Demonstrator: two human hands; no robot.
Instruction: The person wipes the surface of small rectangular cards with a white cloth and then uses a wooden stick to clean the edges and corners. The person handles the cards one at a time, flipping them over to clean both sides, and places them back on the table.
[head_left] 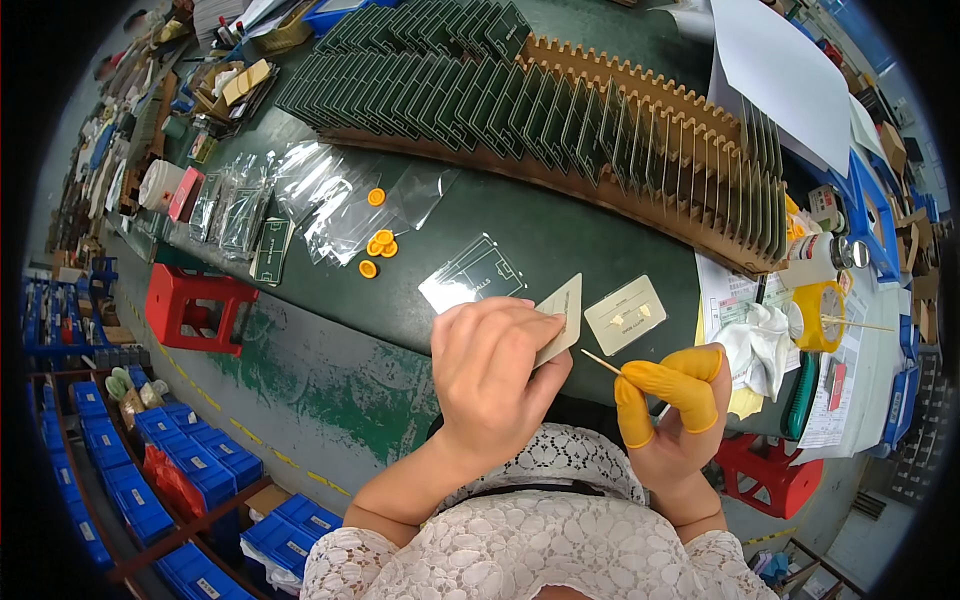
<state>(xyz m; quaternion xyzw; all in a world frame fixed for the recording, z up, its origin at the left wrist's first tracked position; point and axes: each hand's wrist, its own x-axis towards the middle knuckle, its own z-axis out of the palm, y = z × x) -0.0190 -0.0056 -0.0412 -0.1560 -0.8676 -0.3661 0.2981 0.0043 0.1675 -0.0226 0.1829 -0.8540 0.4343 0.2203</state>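
My left hand grips a small cream card by its edge, tilted up over the near side of the dark green table. Yellow rubber finger covers sheathe the fingertips of my right hand, which pinches a thin wooden toothpick. The toothpick's tip points at the held card, with a gap between them. Flat on the table between my hands and the rack lies another cream card with small pale pieces on it. To its left rest dark green cards with white lines.
A long notched brown rack holds rows of green cards. Orange discs and clear plastic bags lie at left. On the right are a white cloth, yellow tape roll and bottle. Red stools stand below.
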